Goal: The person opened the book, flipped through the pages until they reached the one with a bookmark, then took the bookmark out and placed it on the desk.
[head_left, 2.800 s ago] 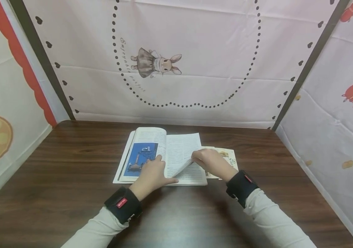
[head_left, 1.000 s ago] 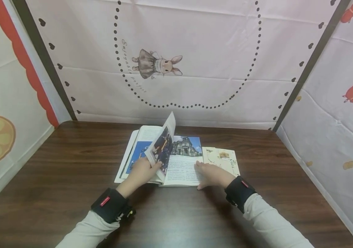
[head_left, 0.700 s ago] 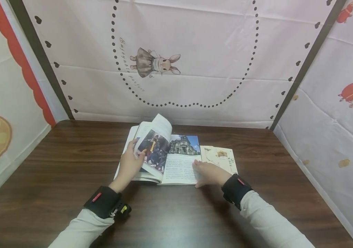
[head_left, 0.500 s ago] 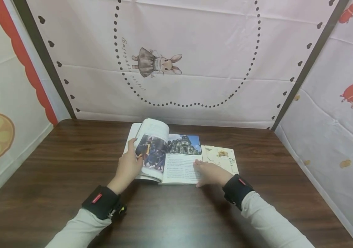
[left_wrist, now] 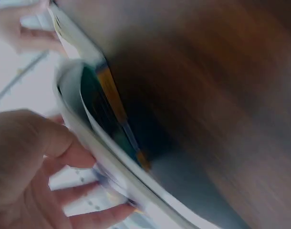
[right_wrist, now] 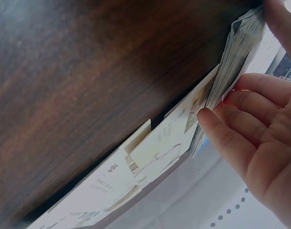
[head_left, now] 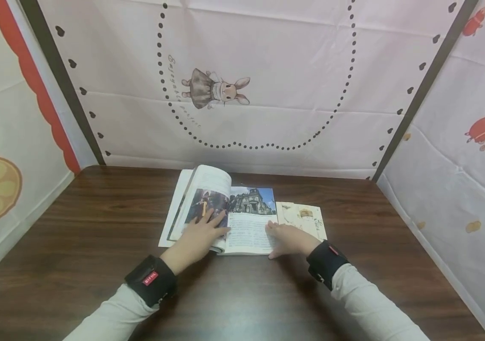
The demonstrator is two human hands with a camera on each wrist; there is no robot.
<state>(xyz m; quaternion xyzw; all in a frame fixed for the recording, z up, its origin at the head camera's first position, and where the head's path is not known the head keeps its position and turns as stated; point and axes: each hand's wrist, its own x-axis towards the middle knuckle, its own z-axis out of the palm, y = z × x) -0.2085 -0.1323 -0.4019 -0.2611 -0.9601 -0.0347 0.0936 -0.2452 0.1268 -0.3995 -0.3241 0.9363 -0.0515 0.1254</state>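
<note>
An open book lies on the table, with a picture of a building on its right page and a picture of people on its curved left page. My left hand rests with spread fingers on the lower part of that left page. At the right page's outer edge, my right hand touches the paper with relaxed fingers, its thumb near the bottom corner. The right wrist view shows the thick page edges beside those fingers. The left wrist view is blurred; the left hand is over the page there.
Cream printed cards lie at the book's right side, partly behind the right hand. A white flap sticks out under the book's left side. Printed cloth walls enclose the brown wooden table at the back and sides.
The right hand lifted a page, and the left hand took it over to the left, uncovering the building picture. The left hand then moved from the page's outer edge onto its lower part.
</note>
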